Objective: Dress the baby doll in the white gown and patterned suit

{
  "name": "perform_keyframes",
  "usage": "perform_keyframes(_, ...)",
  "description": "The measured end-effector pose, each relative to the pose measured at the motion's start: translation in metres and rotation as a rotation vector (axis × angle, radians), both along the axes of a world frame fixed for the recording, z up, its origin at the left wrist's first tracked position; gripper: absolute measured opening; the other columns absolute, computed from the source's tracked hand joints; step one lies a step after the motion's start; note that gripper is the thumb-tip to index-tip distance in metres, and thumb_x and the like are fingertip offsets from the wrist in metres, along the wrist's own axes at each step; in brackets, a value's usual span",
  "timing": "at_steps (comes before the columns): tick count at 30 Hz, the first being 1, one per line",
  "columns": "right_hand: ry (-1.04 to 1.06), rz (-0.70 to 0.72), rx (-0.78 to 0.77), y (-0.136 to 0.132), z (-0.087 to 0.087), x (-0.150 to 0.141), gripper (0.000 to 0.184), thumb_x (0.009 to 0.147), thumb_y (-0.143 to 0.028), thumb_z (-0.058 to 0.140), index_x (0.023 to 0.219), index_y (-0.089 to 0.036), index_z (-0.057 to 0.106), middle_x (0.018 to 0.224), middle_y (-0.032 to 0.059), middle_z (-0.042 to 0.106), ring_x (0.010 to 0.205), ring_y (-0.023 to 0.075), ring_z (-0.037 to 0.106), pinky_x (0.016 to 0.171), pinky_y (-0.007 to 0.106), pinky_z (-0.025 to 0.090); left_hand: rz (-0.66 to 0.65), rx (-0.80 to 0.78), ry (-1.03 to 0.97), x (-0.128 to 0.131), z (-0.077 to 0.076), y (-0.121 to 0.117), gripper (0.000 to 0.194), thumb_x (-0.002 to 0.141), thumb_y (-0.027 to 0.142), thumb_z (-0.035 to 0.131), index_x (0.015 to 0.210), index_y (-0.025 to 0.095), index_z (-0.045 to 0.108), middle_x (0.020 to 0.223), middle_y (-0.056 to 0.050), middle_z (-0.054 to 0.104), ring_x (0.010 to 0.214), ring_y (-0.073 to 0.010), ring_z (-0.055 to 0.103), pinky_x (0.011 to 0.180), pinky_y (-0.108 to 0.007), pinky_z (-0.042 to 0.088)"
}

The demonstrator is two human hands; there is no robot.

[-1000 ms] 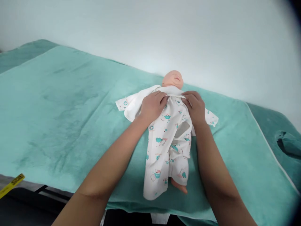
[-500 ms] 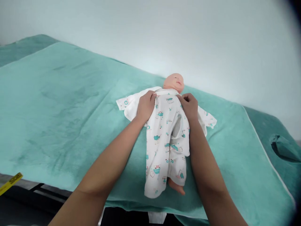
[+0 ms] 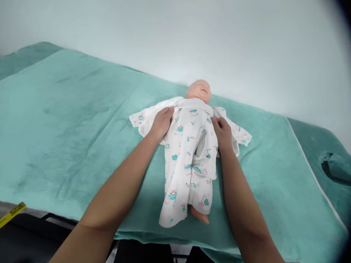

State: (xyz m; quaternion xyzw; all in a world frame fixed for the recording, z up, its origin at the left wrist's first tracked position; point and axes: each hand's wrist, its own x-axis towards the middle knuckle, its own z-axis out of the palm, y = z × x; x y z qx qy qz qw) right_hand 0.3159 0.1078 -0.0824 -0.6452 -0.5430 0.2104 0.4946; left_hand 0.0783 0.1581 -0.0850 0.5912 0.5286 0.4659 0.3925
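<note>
Both hands grasp the sides of printed baby pants over a baby doll

The left hand (image 3: 162,122) pinches one upper side edge of the open-crotch baby pants (image 3: 178,160) at the waistband; the right hand (image 3: 223,133) grasps the opposite edge slightly lower. The fingertips are partly hidden in the cloth, so how much each holds is hard to tell. The pants lie over the front of the baby doll (image 3: 199,90), waistband just below the neck, hiding its torso and most of its legs.

Two pant legs show, but only one foot (image 3: 199,214) — poking from the leg nearer the right hand. Beneath the pants a white printed top (image 3: 148,115) spreads its two sleeves outward; the doll's hands are hidden.

The doll lies face up on one green sheet (image 3: 68,128), its head near the pale wall (image 3: 164,33). One yellow strip (image 3: 12,214) is cut off at lower left, and one opening (image 3: 336,168) at far right — its inside unclear. Two dark-clothed legs (image 3: 142,252) are cut off below.
</note>
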Motion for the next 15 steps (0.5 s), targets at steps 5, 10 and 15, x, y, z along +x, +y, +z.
perform_keyframes(5,-0.119,0.184,0.136,0.014,0.011,0.001,0.026,0.090,-0.049,0.061,0.099,-0.024,0.065,0.099,0.0022,0.064,0.088,0.0166,0.056,0.080,0.030,0.046,0.013,0.176,0.249,0.006,0.008,-0.004,0.027,0.099,0.047,0.046,0.092,0.026,0.061,0.086,-0.003,0.064,0.086,-0.0206,0.057,0.081,-0.035,0.042)
perform_keyframes(10,-0.181,0.185,0.046,0.035,0.021,0.002,0.031,0.092,-0.051,0.057,0.084,-0.022,0.062,0.080,0.0009,0.060,0.078,0.0169,0.053,0.074,0.031,0.046,-0.009,0.252,0.240,0.011,0.009,0.000,0.029,0.100,0.045,0.044,0.091,0.024,0.060,0.094,-0.003,0.065,0.094,-0.0199,0.058,0.087,-0.033,0.044)
perform_keyframes(15,-0.058,0.176,-0.006,0.046,0.019,-0.004,0.038,0.093,-0.056,0.052,0.075,-0.022,0.053,0.066,-0.0005,0.047,0.067,0.0164,0.048,0.063,0.030,0.042,0.032,0.070,0.027,0.013,0.004,0.006,0.037,0.101,0.051,0.041,0.083,0.022,0.056,0.084,-0.002,0.060,0.086,-0.0179,0.056,0.080,-0.030,0.046)
